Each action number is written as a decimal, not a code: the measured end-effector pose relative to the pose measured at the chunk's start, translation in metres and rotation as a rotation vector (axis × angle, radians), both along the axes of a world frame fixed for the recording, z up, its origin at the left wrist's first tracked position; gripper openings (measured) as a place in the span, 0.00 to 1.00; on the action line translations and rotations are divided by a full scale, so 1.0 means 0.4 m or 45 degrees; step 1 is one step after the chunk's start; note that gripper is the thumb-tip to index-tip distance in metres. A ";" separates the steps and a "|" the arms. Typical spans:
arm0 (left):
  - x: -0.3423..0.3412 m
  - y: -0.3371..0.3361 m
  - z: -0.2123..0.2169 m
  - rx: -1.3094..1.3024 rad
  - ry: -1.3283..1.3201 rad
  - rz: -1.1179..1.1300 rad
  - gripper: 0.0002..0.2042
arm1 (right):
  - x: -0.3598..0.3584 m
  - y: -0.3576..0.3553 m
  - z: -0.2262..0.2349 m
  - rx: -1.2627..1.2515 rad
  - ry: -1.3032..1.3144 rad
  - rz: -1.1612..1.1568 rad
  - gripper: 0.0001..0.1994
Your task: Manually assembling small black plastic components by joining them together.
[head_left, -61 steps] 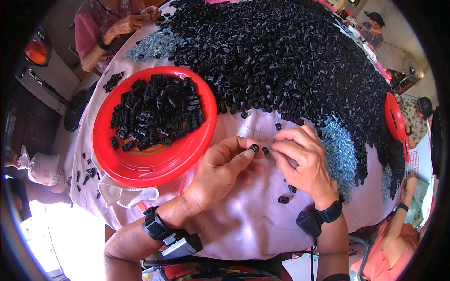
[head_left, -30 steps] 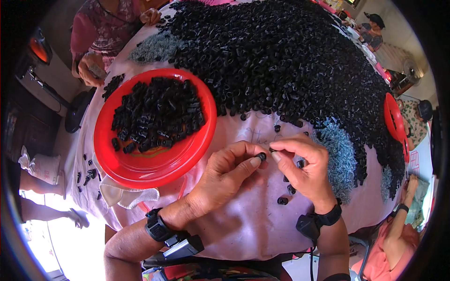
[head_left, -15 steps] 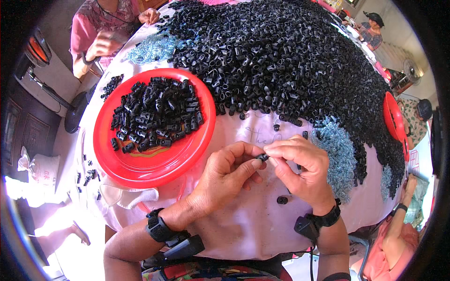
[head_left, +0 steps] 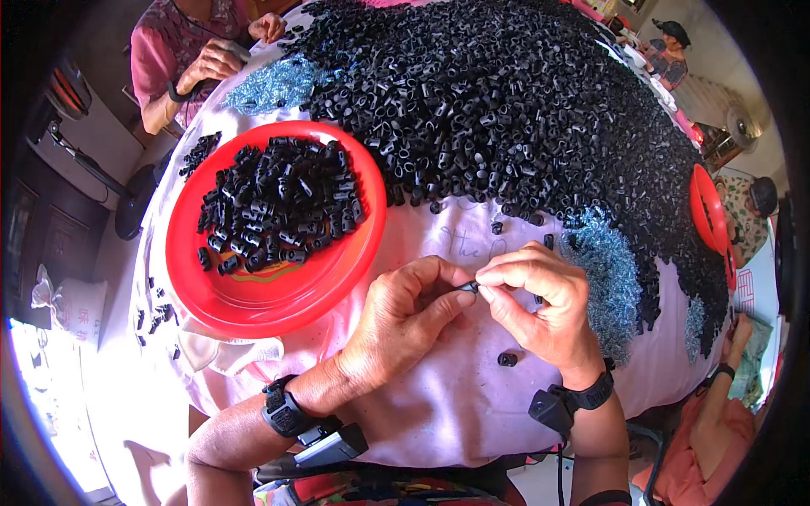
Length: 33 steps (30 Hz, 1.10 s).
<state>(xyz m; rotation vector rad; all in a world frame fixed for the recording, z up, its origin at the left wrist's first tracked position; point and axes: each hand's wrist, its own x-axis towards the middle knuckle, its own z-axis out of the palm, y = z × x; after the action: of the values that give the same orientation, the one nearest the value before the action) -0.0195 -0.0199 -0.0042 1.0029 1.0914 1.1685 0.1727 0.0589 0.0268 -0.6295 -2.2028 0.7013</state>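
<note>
Over the near middle of the cloth, my left hand (head_left: 392,320) pinches a small black plastic cord lock (head_left: 469,287) between thumb and forefinger. My right hand (head_left: 544,308) is closed, thumb and fingertips pressed together at the other end of the same piece. Whether a spring or a cap is also between those fingertips is too small to see. Below the right hand lies a single black plastic piece (head_left: 508,359). A heap of fine bluish metal springs (head_left: 601,282) sits just right of it. To the left, a red plastic plate (head_left: 187,291) holds many assembled-looking cord locks (head_left: 283,198).
A huge pile of black plastic parts (head_left: 498,101) covers the far table. More springs (head_left: 274,86) lie at the far left, near a co-worker's hand (head_left: 215,61). Another red dish (head_left: 709,209) stands at the right edge, and another person's arm (head_left: 721,396) shows there.
My fingers have shifted slightly around the cord lock, and it is now more hidden between them. The co-worker's hand at far left has moved up and right.
</note>
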 end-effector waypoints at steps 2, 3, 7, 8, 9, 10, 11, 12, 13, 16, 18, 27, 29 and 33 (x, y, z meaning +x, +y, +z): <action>-0.001 -0.003 0.005 -0.022 0.041 -0.010 0.09 | 0.000 0.002 -0.005 0.006 0.006 0.014 0.08; 0.001 -0.004 0.008 0.002 0.069 0.004 0.09 | 0.001 0.003 -0.006 0.015 0.014 0.027 0.09; 0.002 -0.011 0.016 0.046 0.200 0.004 0.06 | 0.000 0.005 -0.002 0.077 0.024 0.073 0.09; 0.003 -0.013 0.012 0.042 0.198 0.003 0.06 | -0.001 0.004 -0.002 0.077 0.025 0.078 0.09; 0.006 -0.016 0.009 0.093 0.228 0.016 0.06 | -0.001 0.002 0.001 0.078 0.025 0.083 0.09; 0.008 -0.018 0.007 0.144 0.257 0.028 0.06 | 0.000 0.002 0.003 0.075 0.022 0.082 0.09; 0.009 -0.019 0.007 0.140 0.254 0.026 0.06 | 0.001 0.003 0.005 0.078 0.010 0.087 0.09; 0.008 -0.019 0.008 0.175 0.314 0.032 0.06 | 0.001 0.004 0.004 0.078 0.001 0.093 0.09; 0.008 -0.020 0.008 0.210 0.373 0.038 0.07 | 0.000 0.003 0.004 0.071 0.001 0.093 0.09; 0.012 -0.024 0.013 0.353 0.521 0.095 0.07 | -0.002 0.000 0.003 0.087 -0.030 0.087 0.10; 0.012 -0.023 0.009 0.402 0.555 0.122 0.08 | -0.007 0.003 -0.003 0.116 -0.038 0.073 0.11; 0.018 -0.007 0.006 0.463 0.554 0.162 0.08 | -0.003 -0.007 0.001 -0.062 -0.085 -0.061 0.09; 0.019 -0.008 0.009 0.363 0.563 0.157 0.08 | -0.008 -0.008 0.001 0.125 -0.066 -0.049 0.09; 0.026 0.001 0.000 0.245 0.372 0.167 0.08 | -0.013 -0.019 -0.001 0.141 -0.078 -0.085 0.13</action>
<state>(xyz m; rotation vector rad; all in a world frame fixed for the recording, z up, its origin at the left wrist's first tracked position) -0.0090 -0.0196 -0.0044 1.2978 1.3083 1.2772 0.1674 0.0511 0.0265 -0.6724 -2.2488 0.5279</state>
